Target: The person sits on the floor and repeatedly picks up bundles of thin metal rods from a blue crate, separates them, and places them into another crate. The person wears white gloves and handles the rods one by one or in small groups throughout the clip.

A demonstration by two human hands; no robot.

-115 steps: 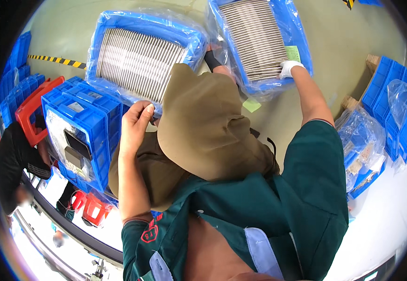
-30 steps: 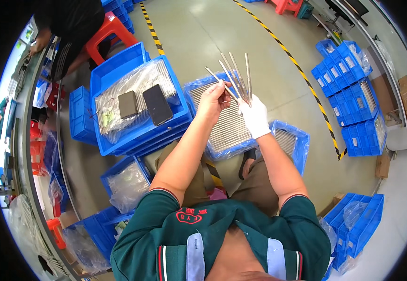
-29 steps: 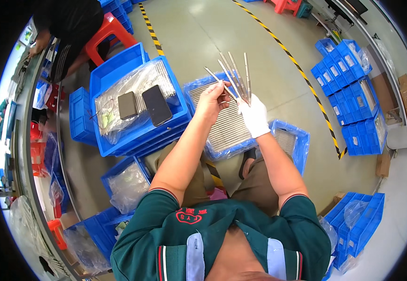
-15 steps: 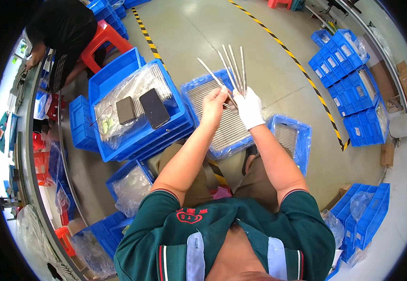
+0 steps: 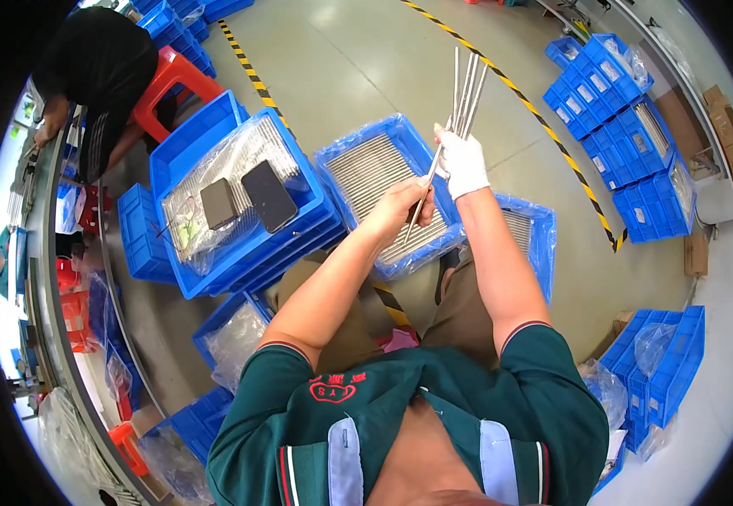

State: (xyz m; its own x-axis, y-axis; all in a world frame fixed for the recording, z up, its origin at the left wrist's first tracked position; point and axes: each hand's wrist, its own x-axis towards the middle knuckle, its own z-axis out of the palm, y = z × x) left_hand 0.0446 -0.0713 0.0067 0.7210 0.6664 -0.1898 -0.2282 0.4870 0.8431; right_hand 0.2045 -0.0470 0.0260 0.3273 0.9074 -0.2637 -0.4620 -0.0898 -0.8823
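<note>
My right hand [image 5: 465, 160], in a white glove, is closed around a small bundle of thin metal rods [image 5: 470, 93] that fan out slightly past the fingers. My bare left hand [image 5: 408, 205] pinches a single metal rod [image 5: 431, 173]. That rod slants, its upper end close to the gloved fingers and its lower end over the crate below. Beneath both hands lies a plastic-lined blue crate [image 5: 330, 154] with many similar rods [image 5: 372, 173] side by side in it. The left fingertips are partly hidden from above.
A second lined crate of rods [image 5: 543, 253] stands by my right forearm. At left, stacked blue crates [image 5: 299, 232] carry wrapped rods, a black phone [image 5: 268, 196] and a dark box [image 5: 218, 203]. A person in black [image 5: 96, 67] works beside a red stool [image 5: 151, 105]. More crates [image 5: 653, 211] line the right.
My right hand has moved up and right with its rods, which are closer together. My left hand has shifted slightly right and down, and its rod now points down over the crate.
</note>
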